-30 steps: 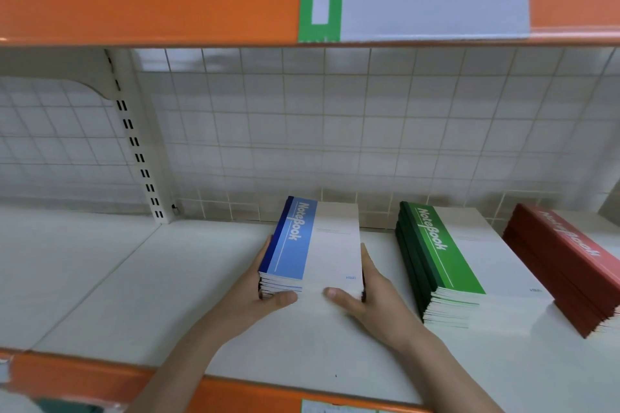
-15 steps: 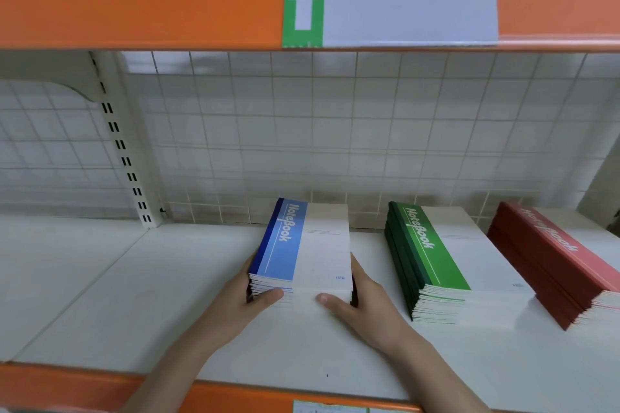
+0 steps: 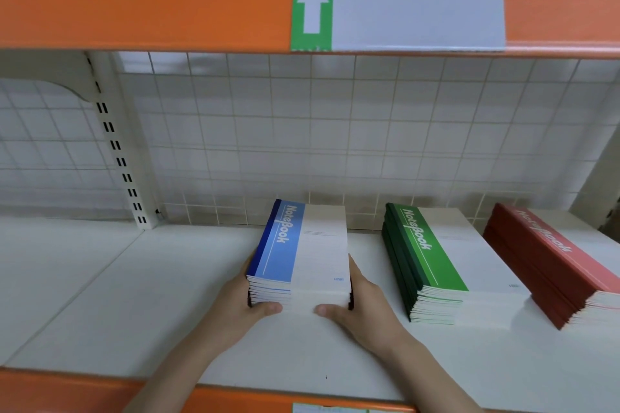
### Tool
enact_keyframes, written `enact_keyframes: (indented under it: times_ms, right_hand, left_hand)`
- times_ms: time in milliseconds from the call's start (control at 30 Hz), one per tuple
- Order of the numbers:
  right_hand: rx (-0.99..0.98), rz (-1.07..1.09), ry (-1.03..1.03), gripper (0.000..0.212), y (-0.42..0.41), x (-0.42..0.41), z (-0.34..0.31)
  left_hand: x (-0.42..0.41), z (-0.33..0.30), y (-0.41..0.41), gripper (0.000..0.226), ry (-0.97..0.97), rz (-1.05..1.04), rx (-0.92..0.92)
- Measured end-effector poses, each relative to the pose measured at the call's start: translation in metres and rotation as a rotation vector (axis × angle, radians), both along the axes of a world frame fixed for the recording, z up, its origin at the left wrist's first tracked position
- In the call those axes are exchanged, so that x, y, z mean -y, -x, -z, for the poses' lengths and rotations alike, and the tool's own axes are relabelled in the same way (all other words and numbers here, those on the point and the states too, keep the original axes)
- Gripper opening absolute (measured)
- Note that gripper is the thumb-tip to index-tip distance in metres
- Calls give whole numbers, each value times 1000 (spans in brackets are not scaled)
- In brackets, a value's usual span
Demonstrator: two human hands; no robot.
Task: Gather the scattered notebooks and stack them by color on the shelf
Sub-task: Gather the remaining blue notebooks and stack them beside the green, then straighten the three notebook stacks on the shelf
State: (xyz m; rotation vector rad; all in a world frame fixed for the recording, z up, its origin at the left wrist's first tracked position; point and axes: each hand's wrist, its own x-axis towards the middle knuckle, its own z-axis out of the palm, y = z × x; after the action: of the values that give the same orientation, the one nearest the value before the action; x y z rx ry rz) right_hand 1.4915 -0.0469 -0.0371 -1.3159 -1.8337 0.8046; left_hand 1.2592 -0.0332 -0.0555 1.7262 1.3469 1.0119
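Note:
A stack of blue notebooks (image 3: 302, 251) stands on the white shelf (image 3: 100, 295), near its middle. My left hand (image 3: 245, 308) grips the stack's left side, thumb across the near edge. My right hand (image 3: 362, 308) grips its right side in the same way. To the right lies a stack of green notebooks (image 3: 436, 261). A stack of red notebooks (image 3: 550, 265) lies farther right, partly cut off by the frame edge.
A wire grid back panel (image 3: 335, 144) closes the rear. A slotted upright post (image 3: 117, 151) stands at the left. The orange upper shelf edge (image 3: 134, 3) with a green arrow label hangs overhead. An orange lip (image 3: 67, 389) runs along the shelf front.
Both hands keep their hold on the blue stack, which stays in place on the shelf. The view has shifted slightly, so everything sits a little lower and more leftward in frame.

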Motion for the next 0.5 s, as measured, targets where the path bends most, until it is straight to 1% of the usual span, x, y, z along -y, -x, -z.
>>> enact_keyframes:
  times_ms: [167, 400, 500]
  right_hand:
    - [45, 6, 1, 86, -2, 0, -1]
    - [77, 16, 2, 85, 0, 1, -1]
    - [83, 22, 26, 85, -1, 1, -2]
  left_hand:
    - [-2, 3, 2, 90, 12, 21, -8]
    - [-4, 4, 1, 92, 1, 34, 10]
    - [-5, 5, 3, 95, -11, 74, 54]
